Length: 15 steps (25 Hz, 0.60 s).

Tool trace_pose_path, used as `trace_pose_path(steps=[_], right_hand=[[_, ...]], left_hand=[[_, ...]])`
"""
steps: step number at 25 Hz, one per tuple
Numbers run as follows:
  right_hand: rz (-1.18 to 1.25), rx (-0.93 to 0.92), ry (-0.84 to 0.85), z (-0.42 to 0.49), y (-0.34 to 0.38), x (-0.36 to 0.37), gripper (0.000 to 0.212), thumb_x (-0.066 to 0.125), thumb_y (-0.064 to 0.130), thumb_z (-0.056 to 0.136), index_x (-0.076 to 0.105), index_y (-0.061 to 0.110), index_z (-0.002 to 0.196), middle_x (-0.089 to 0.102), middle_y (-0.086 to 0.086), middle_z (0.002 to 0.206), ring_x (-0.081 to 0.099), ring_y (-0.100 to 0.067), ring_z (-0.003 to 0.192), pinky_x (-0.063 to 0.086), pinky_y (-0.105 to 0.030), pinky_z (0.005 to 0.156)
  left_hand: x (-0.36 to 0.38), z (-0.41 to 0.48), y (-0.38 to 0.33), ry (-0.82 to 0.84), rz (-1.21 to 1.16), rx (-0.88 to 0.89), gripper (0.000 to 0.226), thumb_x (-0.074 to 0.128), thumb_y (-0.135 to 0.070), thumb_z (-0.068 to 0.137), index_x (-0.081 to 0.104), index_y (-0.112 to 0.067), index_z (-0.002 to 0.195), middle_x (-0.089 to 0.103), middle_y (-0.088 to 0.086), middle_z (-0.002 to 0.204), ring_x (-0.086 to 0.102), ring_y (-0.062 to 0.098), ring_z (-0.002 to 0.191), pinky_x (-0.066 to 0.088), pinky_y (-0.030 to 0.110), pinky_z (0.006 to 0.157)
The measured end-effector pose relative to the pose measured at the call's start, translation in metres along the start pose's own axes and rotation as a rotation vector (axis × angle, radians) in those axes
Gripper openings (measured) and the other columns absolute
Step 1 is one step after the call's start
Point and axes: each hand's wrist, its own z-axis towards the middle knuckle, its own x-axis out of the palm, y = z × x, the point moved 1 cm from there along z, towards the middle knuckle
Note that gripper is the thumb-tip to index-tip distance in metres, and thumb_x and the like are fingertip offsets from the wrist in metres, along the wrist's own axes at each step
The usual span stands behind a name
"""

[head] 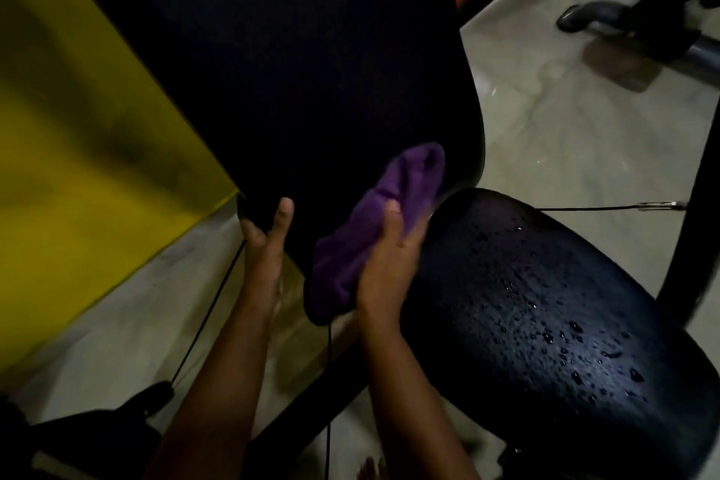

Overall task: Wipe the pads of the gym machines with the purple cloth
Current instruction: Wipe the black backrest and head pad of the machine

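Note:
A large black back pad (304, 62) fills the upper middle of the view, tilted. Below right lies a black seat pad (545, 308) covered in water droplets. My right hand (389, 257) grips a bunched purple cloth (385, 214) and presses it against the lower edge of the back pad, just left of the seat pad. My left hand (267, 242) holds the lower left corner of the back pad, fingers curled behind it and thumb up.
A yellow panel (78, 136) stands at the left. Thin black cables (210, 308) run down past my left arm. A black frame post (697, 183) rises at the right. Grey machine feet (607, 19) rest on the pale floor at top right.

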Motion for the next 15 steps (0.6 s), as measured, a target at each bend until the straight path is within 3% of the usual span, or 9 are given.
trace_pose_path(steps=[2,3,5,7,9,12,15], right_hand=[[-0.265,-0.231,0.109,-0.003,-0.003,0.041,0.061,0.036,0.056,0.089,0.007,0.047,0.142,0.005,0.02,0.151,0.01,0.002,0.139,0.007,-0.018,0.116],[-0.398,-0.325,0.119,-0.003,-0.01,0.056,0.062,0.031,0.06,0.087,0.002,0.049,0.141,-0.006,0.019,0.153,0.002,-0.003,0.141,-0.002,-0.024,0.116],[-0.51,-0.363,0.024,0.01,-0.029,0.067,0.062,0.027,0.059,0.088,0.004,0.044,0.143,-0.003,0.012,0.156,0.007,-0.015,0.144,-0.003,-0.037,0.117],[-0.495,-0.33,-0.134,0.035,-0.049,0.058,0.061,0.032,0.053,0.09,0.016,0.033,0.145,0.012,0.001,0.157,0.022,-0.023,0.14,0.009,-0.035,0.114],[-0.433,-0.249,-0.243,0.063,-0.068,0.04,0.06,0.038,0.045,0.093,0.025,0.018,0.145,0.019,-0.009,0.155,0.026,-0.028,0.137,0.013,-0.024,0.109],[-0.193,0.042,-0.309,0.092,-0.084,0.02,0.059,0.043,0.031,0.098,0.02,0.004,0.146,0.018,-0.014,0.154,0.022,-0.027,0.14,0.012,-0.02,0.11],[-0.172,0.163,-0.28,0.097,-0.074,0.013,0.058,0.036,0.034,0.1,0.016,0.01,0.148,0.013,-0.007,0.157,0.015,-0.022,0.143,0.01,-0.021,0.11]], left_hand=[[0.002,0.012,0.005,0.015,-0.099,-0.005,0.118,0.071,-0.076,0.05,0.026,-0.022,0.145,0.045,0.001,0.144,0.047,0.018,0.13,0.036,0.048,0.11],[0.004,0.012,0.007,0.001,-0.121,-0.016,0.12,0.071,-0.077,0.047,0.026,-0.023,0.145,0.047,0.0,0.142,0.051,0.016,0.126,0.04,0.045,0.108],[0.011,0.012,0.011,-0.093,-0.125,0.017,0.121,0.076,-0.072,0.045,0.026,-0.023,0.144,0.052,-0.006,0.134,0.055,0.007,0.119,0.048,0.03,0.098],[0.021,0.013,0.014,-0.216,-0.093,0.082,0.105,0.082,-0.053,0.055,0.031,-0.018,0.14,0.053,-0.011,0.128,0.055,0.0,0.115,0.049,0.017,0.09],[0.029,0.015,0.015,-0.321,-0.053,0.137,0.099,0.082,-0.042,0.058,0.033,-0.015,0.14,0.05,-0.009,0.13,0.052,0.003,0.118,0.047,0.012,0.091],[0.03,0.021,0.02,-0.389,-0.011,0.198,0.099,0.072,-0.051,0.057,0.036,-0.008,0.139,0.049,-0.002,0.133,0.048,0.008,0.123,0.043,0.015,0.101],[0.03,0.019,0.02,-0.405,0.04,0.204,0.104,0.08,-0.049,0.056,0.035,-0.007,0.14,0.047,0.004,0.138,0.045,0.012,0.128,0.039,0.015,0.104]])
